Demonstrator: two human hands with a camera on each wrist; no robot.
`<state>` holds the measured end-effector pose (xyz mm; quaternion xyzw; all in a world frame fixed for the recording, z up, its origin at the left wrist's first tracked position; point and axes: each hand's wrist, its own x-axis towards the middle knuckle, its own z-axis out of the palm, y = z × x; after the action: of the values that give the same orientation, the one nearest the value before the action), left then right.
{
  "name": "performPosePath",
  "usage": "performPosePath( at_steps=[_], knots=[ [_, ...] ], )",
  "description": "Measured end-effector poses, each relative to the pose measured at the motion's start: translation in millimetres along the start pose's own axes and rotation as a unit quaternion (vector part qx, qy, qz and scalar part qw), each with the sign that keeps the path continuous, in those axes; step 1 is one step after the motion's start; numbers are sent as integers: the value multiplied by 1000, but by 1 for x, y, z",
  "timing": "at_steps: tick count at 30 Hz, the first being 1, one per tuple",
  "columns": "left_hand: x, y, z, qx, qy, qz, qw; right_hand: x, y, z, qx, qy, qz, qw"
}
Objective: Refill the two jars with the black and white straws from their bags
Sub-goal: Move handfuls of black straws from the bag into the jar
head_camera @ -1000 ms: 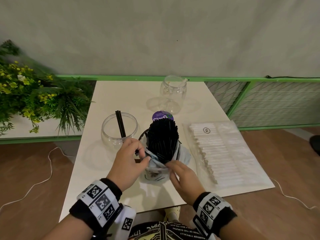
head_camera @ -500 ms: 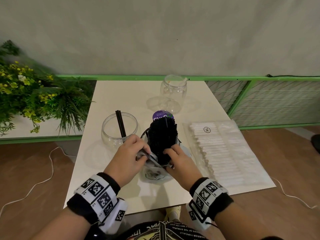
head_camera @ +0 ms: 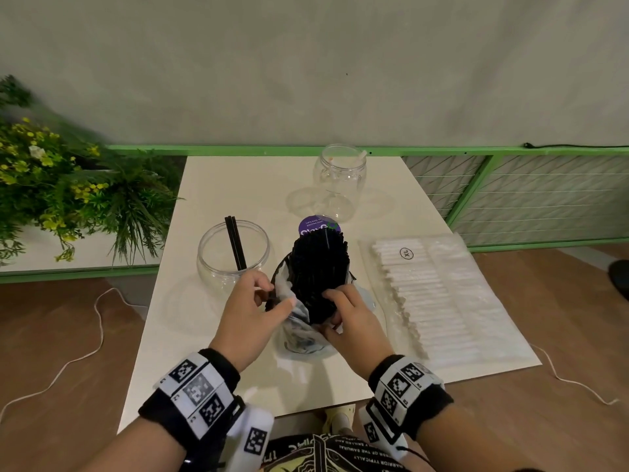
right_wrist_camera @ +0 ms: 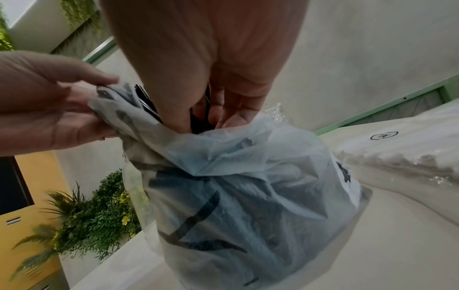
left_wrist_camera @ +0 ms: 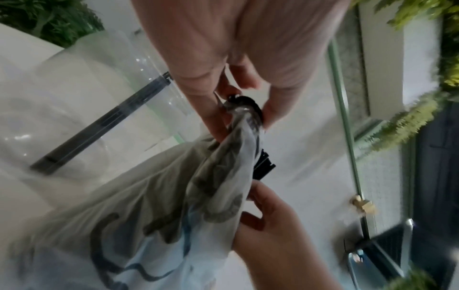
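- The rim of the thin translucent printed plastic bag (head_camera: 299, 321) is pinched by the left hand (head_camera: 250, 311).
- The upright bundle of black straws (head_camera: 318, 267) inside is gripped by the right hand (head_camera: 354, 318), between both hands.

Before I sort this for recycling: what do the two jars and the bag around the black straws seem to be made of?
Both jars, the wide jar and the far jar, look like clear glossy plastic or glass; the table shows through and highlights glint. The bag looks like thin, matte, translucent film or fabric-like sheet: it crumples softly, and the black straws show dimly through it.
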<state>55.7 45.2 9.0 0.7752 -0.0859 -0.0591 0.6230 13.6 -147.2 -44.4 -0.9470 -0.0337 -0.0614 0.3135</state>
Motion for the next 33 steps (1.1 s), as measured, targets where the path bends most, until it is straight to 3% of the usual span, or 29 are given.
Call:
performPosePath(
  at_steps=[4, 10, 16, 18, 20, 22, 25, 33],
  knots=[
    [3, 0, -2, -108, -23, -88, 990, 1, -1, 1, -31, 13, -7, 999],
    [3, 1, -6, -172, -26, -132, 976, 0, -3, 3, -54, 16, -5, 998],
    [2, -6, -7, -117, 4, -147, 982, -1, -4, 3, -64, 12, -1, 998],
    [0, -7, -11, -83, 6, -182, 980, -1, -5, 2, -68, 7, 4, 998],
    [-2, -2, -14, -91, -51, -253, 962, 0, -6, 1, -71, 5, 5, 997],
    [-4, 5, -15, -105, -154, -308, 933, 0, -7, 1, -73, 7, 1, 997],
    [-6, 6, -7, -69, -215, -284, 932, 1, -9, 3, -80, 7, -4, 997],
    [0, -7, 0, 38, -151, -180, 971, 7, -7, 8, -140, 15, -41, 989]
  ],
)
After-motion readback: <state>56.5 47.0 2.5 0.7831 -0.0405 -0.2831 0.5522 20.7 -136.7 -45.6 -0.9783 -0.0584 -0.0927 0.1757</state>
